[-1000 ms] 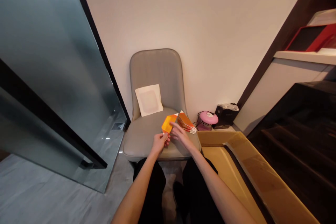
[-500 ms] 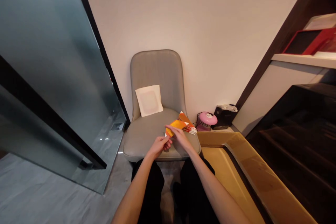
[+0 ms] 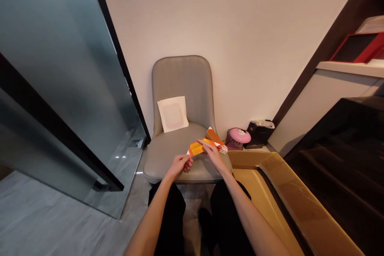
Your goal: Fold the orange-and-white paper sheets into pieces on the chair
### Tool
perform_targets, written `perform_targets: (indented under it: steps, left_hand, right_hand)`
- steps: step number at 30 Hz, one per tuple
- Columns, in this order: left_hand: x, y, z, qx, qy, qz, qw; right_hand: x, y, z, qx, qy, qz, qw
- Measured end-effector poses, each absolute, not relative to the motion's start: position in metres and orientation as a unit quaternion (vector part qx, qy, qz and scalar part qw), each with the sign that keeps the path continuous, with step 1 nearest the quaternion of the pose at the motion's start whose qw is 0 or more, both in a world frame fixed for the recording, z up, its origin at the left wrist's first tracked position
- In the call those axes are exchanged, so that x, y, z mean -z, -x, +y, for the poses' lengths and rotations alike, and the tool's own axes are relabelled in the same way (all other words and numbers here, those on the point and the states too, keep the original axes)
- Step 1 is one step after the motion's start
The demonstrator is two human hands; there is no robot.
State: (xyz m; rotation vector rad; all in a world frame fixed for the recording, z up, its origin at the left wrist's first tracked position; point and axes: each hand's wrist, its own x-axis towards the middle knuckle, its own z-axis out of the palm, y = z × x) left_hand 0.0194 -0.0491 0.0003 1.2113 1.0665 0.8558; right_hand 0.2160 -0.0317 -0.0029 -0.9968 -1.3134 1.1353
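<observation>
An orange and yellow strip of folded paper or thin card is stretched between my hands above the grey chair seat. My left hand pinches its white-tipped left end between thumb and fingers. My right hand grips it farther along, the index finger lying across its top. Behind my right hand, a stack of similar orange and white folded pieces rests on the seat's right side. A white square sheet with a pinkish rounded square leans against the chair's backrest.
An open cardboard box stands right of the chair. Behind it are a pink device and a black box by the wall. A frosted glass door with a dark handle is on the left. A shelf juts out at right.
My hands have moved apart, with the right sliding along the strip to the right, so more of it shows between them. The view has shifted slightly.
</observation>
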Motion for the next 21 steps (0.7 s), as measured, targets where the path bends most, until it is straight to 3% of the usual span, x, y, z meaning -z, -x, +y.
perform_targets:
  steps: [6,12,21]
  left_hand:
    - [0.001,-0.022,-0.046,-0.399,-0.529,0.480,0.575]
    - [0.002,-0.023,-0.042,-0.443,-0.460,0.493,0.591]
    - [0.001,-0.031,-0.048,-0.373,-0.538,0.451,0.607]
  right_hand:
    - [0.001,-0.209,-0.040,-0.473,0.388,-0.580,0.538]
    - [0.008,-0.208,-0.034,-0.478,0.390,-0.487,0.618]
    - [0.011,-0.205,-0.028,-0.332,0.463,-0.527,0.631]
